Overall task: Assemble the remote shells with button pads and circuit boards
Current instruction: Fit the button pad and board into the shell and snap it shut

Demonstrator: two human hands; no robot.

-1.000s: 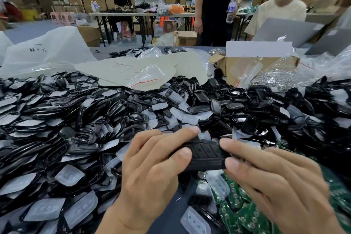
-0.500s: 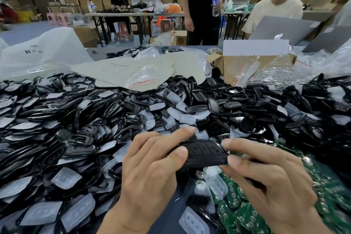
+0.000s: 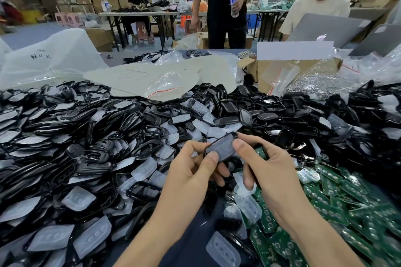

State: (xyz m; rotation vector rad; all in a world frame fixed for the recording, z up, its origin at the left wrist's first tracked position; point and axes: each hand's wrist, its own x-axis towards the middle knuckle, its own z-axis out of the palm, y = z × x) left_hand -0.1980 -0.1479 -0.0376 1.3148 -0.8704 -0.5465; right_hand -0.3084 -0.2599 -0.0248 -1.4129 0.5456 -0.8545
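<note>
Bare table [image 3: 186, 243] shows at the near edge, centre; shell-and-pad heap [image 3: 71, 141] blocks the left, circuit boards [image 3: 338, 199] the near right corner, cardboard box [image 3: 258, 69] the far right.

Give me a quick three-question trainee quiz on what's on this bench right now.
1. True or false: the left hand and right hand together grip one remote shell.
2. The green circuit boards are piled on the wearer's: A) left, B) right, C) far edge.
3. Fill in: the loose shells heaped on the table are ____ in colour.
Key: 1 true; 2 B; 3 black.
</note>
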